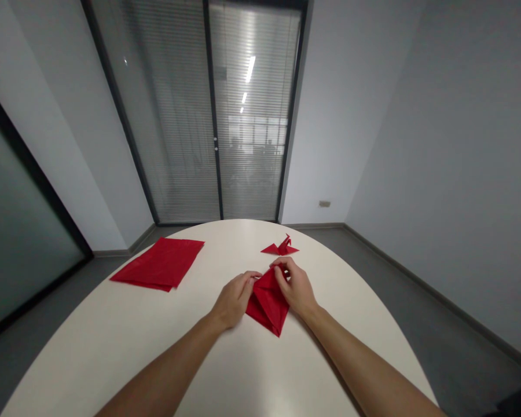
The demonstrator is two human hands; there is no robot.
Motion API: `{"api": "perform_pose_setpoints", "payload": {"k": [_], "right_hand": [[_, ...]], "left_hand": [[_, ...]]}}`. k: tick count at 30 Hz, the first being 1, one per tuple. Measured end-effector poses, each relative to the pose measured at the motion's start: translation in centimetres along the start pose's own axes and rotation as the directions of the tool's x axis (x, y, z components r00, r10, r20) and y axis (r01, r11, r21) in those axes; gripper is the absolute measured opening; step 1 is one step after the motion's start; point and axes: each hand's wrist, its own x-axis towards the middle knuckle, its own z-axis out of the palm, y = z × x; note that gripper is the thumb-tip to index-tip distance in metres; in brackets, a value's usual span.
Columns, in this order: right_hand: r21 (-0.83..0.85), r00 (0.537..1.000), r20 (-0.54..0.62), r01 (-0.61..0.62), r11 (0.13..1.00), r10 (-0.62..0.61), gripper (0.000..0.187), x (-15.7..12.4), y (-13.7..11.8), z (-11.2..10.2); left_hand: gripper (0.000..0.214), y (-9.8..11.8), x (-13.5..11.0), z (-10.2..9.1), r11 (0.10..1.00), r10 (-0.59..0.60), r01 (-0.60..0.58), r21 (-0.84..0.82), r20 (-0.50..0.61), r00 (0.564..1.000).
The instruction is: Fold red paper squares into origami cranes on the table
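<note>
Between my hands is a red sheet of origami paper (269, 301), folded into a layered diamond with one corner pointing toward me. My left hand (237, 298) pinches its left edge between thumb and fingers. At the upper right corner, my right hand (296, 285) grips the paper, its thumb on the near face and its fingers curled behind. Just beyond my right hand a finished red paper crane (282, 247) stands with its wings spread. The paper's far edge is partly covered by my fingers.
A stack of flat red paper sheets (162, 263) lies at the left of the round white table (191, 341). The table's curved edge runs around both sides. Beyond it are a glass door with blinds (252, 174) and grey walls.
</note>
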Motion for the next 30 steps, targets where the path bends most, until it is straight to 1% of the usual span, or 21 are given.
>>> {"api": "perform_pose_setpoints", "payload": {"k": [6, 11, 15, 20, 22, 25, 30], "right_hand": [[-0.005, 1.000, -0.021, 0.014, 1.000, -0.014, 0.012, 0.00, -0.19, -0.14], [-0.034, 1.000, -0.013, 0.011, 0.999, -0.012, 0.013, -0.01, -0.20, -0.13], [-0.063, 1.000, 0.017, 0.006, 0.998, -0.005, 0.023, -0.03, -0.07, -0.05], [-0.097, 0.997, 0.070, 0.026, 0.995, -0.019, 0.045, -0.09, -0.36, -0.06], [-0.089, 0.997, 0.076, 0.033, 0.996, -0.026, 0.050, -0.13, -0.51, -0.02], [-0.072, 0.998, 0.060, 0.011, 0.997, -0.006, 0.045, -0.16, -0.54, 0.07], [-0.051, 0.999, 0.051, -0.003, 0.999, 0.005, 0.025, -0.14, -0.09, 0.12]], "left_hand": [[0.037, 0.32, -0.19, 0.00, 0.994, -0.003, 0.002, 0.106, 0.013, 1.000], [0.037, 0.38, -0.14, 0.12, 0.994, -0.004, 0.001, 0.107, 0.026, 1.000], [0.038, 0.28, -0.05, 0.21, 0.995, 0.011, -0.015, 0.095, 0.036, 0.999], [0.040, 0.04, -0.02, 0.32, 0.996, 0.004, -0.007, 0.094, 0.037, 0.999], [0.040, -0.03, -0.03, 0.35, 0.995, -0.002, -0.002, 0.103, 0.034, 0.999], [0.041, 0.02, -0.03, 0.32, 0.994, 0.006, -0.011, 0.106, 0.043, 0.999], [0.045, 0.11, 0.08, 0.20, 0.998, 0.026, -0.029, 0.056, 0.050, 0.998]]}}
